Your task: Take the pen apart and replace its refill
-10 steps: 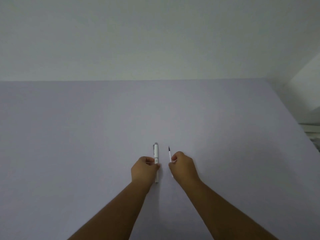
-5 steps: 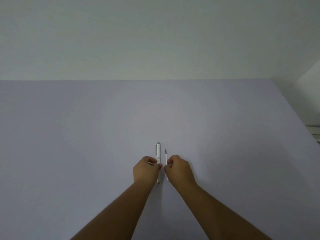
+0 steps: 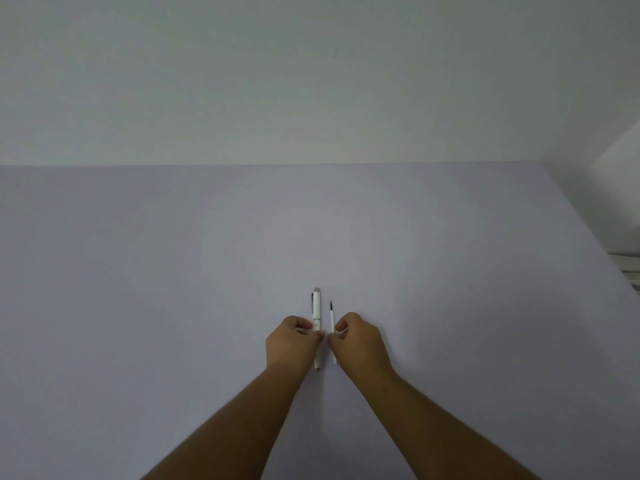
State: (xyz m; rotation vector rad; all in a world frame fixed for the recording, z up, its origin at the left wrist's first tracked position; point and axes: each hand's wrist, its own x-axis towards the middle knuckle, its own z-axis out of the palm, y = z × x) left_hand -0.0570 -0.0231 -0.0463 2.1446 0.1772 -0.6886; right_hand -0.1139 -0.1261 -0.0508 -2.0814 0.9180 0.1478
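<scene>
A white pen (image 3: 316,311) with a grey cap end and a clip lies lengthwise on the pale lilac table (image 3: 173,271), pointing away from me. My left hand (image 3: 292,344) pinches it around its middle; its lower tip shows below the hand. Just to its right lies a thin white refill (image 3: 332,318) with a dark tip at its far end. My right hand (image 3: 360,342) pinches the refill at its middle. The two hands almost touch at the fingertips, and the pen and refill lie parallel, a small gap apart.
A plain white wall (image 3: 311,81) rises behind the table's far edge. The table's right edge runs diagonally down the right side, with white furniture (image 3: 627,265) beyond it.
My right hand has carried the refill leftwards, so it now lies close beside the pen. My left hand has stayed on the pen with little movement.
</scene>
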